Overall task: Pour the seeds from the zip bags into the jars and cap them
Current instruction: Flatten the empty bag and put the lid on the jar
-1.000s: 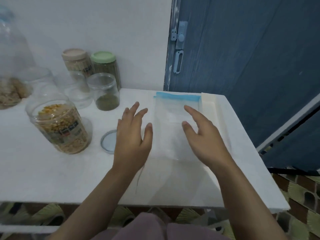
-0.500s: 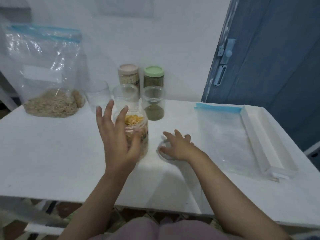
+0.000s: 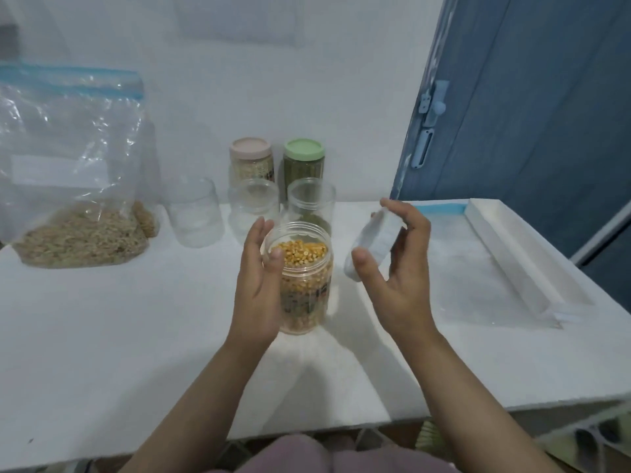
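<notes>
A person's left hand (image 3: 260, 285) cups the near-left side of an uncapped jar of yellow corn kernels (image 3: 305, 278) standing on a white table (image 3: 112, 332), fingers and thumb wrapped against its wall. The right hand (image 3: 396, 268), raised at the jar's 3 o'clock, pinches a white lid (image 3: 372, 247) tilted on edge between thumb and fingers, clear of the jar's mouth. At 12 o'clock behind the jar stand three open clear jars (image 3: 254, 206), one holding a little green seed (image 3: 311, 208); two capped jars (image 3: 252, 162) stand farther back against the wall. A zip bag of brown grain (image 3: 71, 172) sits at 10 o'clock. An empty zip bag (image 3: 478, 268) lies flat at 3 o'clock beside a white tray (image 3: 522, 254).
</notes>
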### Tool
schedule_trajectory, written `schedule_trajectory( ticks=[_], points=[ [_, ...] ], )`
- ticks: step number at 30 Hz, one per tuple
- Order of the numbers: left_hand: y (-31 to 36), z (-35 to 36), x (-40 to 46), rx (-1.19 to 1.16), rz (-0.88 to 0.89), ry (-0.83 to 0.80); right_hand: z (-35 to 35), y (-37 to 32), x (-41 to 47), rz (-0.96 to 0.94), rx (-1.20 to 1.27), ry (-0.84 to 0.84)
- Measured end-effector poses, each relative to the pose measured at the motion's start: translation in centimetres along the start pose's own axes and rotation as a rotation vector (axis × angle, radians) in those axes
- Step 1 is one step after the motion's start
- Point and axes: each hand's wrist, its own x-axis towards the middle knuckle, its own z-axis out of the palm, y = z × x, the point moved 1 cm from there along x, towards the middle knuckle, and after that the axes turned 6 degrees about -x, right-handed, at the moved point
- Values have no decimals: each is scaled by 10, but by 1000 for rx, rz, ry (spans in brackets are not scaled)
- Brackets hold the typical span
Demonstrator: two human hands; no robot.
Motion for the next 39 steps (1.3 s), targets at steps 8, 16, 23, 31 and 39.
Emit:
schedule_trajectory(
  ticks=[8, 16, 23, 31, 39],
  points=[
    [13, -2, 28, -100, -154, -24, 52, -17, 28, 236, 348, 13],
    [5, 1, 23, -226, -142, 34, 67, 10, 17, 447, 295, -188],
    [-3, 1, 19, -164, -102, 16, 75, 9, 8, 402, 232, -87],
    [4, 1, 23, -125, -193, 11, 73, 12, 15, 517, 246, -92],
    [-8, 2, 17, -117, -45, 36, 77, 13, 2, 496, 226, -37]
  ],
)
